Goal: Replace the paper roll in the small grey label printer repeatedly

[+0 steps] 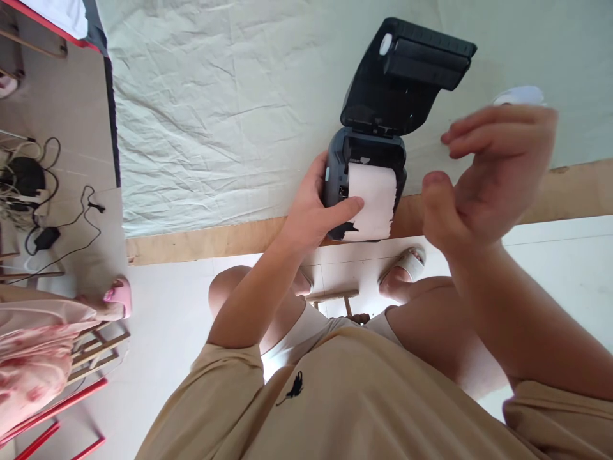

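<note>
A dark portable label printer (335, 160) is held at the table's front edge, its black lid (390, 96) swung up and away from me. White paper (376, 191) with ragged edges lies in its open bay. My left hand (323, 204) grips the printer's left side, the thumb resting on the paper and the fingers hidden behind the body. To the right of the printer, my right hand (493, 172) is raised with fingers and thumb apart, slightly blurred and holding nothing. Just beyond it, a white piece (520, 96) lies on the cloth, partly covered by the fingers.
A pale green cloth (215, 115) covers the table, with a bare wooden edge (201, 239) in front. On the floor at left are tangled cables (23, 185) and a black power adapter (46, 238). Another person's pink slipper (119, 296) and a wooden stool (98, 351) are nearby.
</note>
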Demonstrator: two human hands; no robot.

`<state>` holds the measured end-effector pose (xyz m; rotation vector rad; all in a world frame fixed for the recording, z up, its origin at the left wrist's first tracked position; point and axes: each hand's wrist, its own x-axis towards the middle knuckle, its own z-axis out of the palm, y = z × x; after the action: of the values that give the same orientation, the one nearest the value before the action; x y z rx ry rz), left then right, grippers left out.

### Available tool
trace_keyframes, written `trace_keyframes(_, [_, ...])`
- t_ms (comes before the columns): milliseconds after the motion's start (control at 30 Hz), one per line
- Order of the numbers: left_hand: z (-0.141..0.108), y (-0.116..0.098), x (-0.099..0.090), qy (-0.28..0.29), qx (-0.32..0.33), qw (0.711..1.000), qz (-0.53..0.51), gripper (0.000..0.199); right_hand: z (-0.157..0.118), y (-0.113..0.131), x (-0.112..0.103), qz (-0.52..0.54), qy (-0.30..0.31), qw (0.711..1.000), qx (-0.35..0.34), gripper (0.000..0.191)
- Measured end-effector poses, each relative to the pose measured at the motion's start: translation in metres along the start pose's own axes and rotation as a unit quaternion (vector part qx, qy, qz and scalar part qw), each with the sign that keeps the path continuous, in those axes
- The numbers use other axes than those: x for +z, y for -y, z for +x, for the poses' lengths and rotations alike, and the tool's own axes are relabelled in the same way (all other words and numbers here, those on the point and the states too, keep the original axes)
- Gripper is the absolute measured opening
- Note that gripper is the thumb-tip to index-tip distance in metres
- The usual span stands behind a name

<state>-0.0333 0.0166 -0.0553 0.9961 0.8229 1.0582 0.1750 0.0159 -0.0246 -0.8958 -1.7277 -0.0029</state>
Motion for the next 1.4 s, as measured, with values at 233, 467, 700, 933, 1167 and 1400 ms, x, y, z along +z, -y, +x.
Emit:
trace_keyframes(233, [-0.010, -0.020, 0.010, -0.006, -0.034, 0.999, -0.007, 0.052, 0.003, -0.007, -0.003, 0.063, 0.096, 0.987, 0.113, 0.058])
trace_keyframes(467, [-0.013, -0.025, 0.011, -0.008, -0.045, 0.999, 0.015, 0.057, -0.010, -0.007, -0.001, 0.094, 0.124, 0.974, 0.164, 0.046])
trace_keyframes(700, [-0.015, -0.032, 0.016, -0.010, -0.071, 0.997, -0.009, 0.060, -0.018, -0.015, 0.003, 0.154, 0.226, 0.940, 0.204, 0.057])
trace_keyframes(933, [-0.014, -0.033, 0.013, 0.004, -0.085, 0.996, -0.020, 0.058, -0.024, -0.020, 0.005, 0.150, 0.215, 0.942, 0.209, 0.060])
trace_keyframes(1167, [-0.016, -0.040, 0.024, -0.006, -0.104, 0.993, -0.047, 0.038, -0.025, -0.019, 0.006, 0.149, 0.218, 0.940, 0.216, 0.060])
trace_keyframes(1400, [-0.014, -0.035, 0.029, -0.042, -0.085, 0.995, -0.031, 0.041, -0.024, -0.019, 0.005, 0.127, 0.229, 0.945, 0.195, 0.058])
